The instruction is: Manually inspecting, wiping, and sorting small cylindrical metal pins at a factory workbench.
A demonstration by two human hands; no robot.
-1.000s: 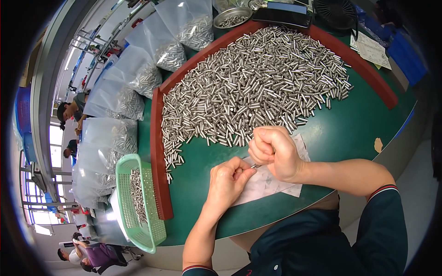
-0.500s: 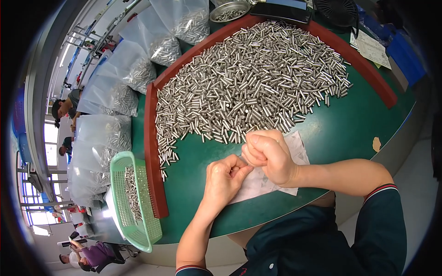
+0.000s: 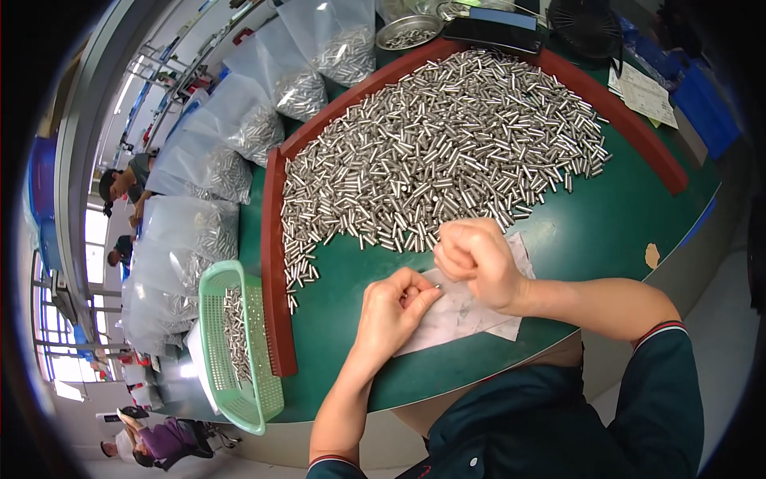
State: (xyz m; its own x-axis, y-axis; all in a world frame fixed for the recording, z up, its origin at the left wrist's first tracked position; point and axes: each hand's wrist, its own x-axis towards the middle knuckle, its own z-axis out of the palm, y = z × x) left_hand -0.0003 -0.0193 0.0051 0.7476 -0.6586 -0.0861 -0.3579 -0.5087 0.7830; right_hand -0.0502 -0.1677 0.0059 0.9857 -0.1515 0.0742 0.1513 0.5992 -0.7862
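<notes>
Over a whitish cloth (image 3: 459,315) near the table's front, my left hand (image 3: 391,307) pinches a small metal pin (image 3: 437,286) between thumb and forefinger; only its shiny tip shows. Just right of it, my right hand (image 3: 481,266) is curled into a fist, slightly blurred, and whatever it may hold is hidden. A small gap separates the two hands. Beyond them spreads a large heap of short metal pins (image 3: 431,144), its nearest edge close to my right knuckles.
Dark red wooden rails (image 3: 275,263) border the heap. At left stands a green plastic basket (image 3: 259,351) with pins inside. Clear bags of pins (image 3: 299,92) line the far left. A metal dish (image 3: 409,33), a dark phone-like slab (image 3: 491,33), a fan (image 3: 585,32) and papers (image 3: 645,94) sit behind.
My right fist has moved slightly right, away from my left hand, opening a gap between them. The pin tip in my left fingers now shows. The whole view has shifted a little.
</notes>
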